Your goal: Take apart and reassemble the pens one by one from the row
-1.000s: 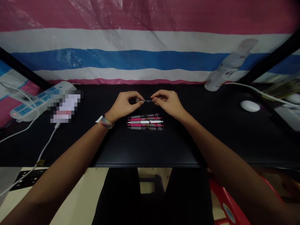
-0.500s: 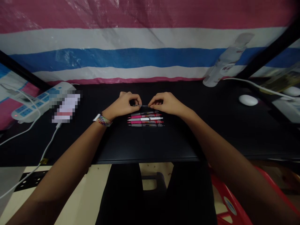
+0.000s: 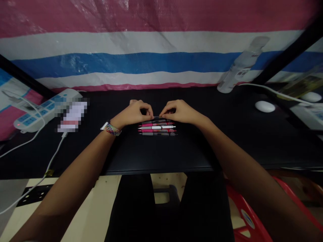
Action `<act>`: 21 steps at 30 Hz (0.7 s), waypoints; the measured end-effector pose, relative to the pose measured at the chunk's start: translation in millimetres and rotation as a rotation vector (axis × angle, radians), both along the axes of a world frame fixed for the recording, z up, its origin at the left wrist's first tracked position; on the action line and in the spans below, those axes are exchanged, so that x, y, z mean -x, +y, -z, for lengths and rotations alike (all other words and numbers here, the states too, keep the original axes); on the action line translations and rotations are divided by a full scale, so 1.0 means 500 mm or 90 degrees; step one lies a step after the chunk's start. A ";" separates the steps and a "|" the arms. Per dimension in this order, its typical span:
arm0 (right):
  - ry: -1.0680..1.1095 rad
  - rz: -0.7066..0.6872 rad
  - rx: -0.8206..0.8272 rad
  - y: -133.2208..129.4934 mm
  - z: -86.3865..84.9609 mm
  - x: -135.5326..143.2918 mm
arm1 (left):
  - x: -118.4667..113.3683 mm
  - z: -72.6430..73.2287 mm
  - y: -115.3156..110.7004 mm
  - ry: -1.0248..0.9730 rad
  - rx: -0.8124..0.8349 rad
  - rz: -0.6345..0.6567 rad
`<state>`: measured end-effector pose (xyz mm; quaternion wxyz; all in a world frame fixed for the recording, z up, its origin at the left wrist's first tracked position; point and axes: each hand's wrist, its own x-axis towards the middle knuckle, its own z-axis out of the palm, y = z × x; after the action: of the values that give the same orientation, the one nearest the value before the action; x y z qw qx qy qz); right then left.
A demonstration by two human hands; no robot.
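Observation:
Several pens lie side by side across the black table, among them a white pen (image 3: 161, 127) and a grey and clear pen (image 3: 157, 134) nearest the front edge. Just behind this row, a dark, clear pen (image 3: 157, 117) is held at both ends. My left hand (image 3: 137, 111) pinches its left end, and my right hand (image 3: 178, 111) pinches its right end. The fingertips hide both ends of that pen. It lies parallel to the row and close against it.
A power strip (image 3: 47, 109) and a phone (image 3: 73, 116) with a white cable are at the left. On the right are a clear bottle (image 3: 237, 72), a white mouse (image 3: 264, 106) and a white cable. A striped sheet (image 3: 151, 62) hangs behind the black table (image 3: 161, 158).
Both hands have brought the held pen slightly nearer the row, narrowing the gap. The camera view has shifted a little.

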<state>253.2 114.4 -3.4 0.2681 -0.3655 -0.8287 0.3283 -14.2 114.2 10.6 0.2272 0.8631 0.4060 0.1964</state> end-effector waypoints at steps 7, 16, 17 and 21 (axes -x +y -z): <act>0.003 0.013 0.008 -0.001 0.002 0.001 | -0.002 0.001 -0.005 0.010 -0.008 0.012; 0.037 0.174 -0.040 -0.003 0.025 0.017 | -0.012 0.036 0.008 -0.232 0.088 -0.088; 0.054 0.205 -0.041 -0.006 0.034 0.020 | -0.012 0.039 0.005 -0.266 0.112 -0.100; 0.156 0.279 -0.015 -0.038 0.063 0.032 | -0.004 0.047 -0.035 -0.386 0.138 -0.178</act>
<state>237.1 95.2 -35.0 0.4354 -0.4908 -0.6949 0.2945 -12.0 96.8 -12.8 0.3988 0.6726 0.4525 0.4288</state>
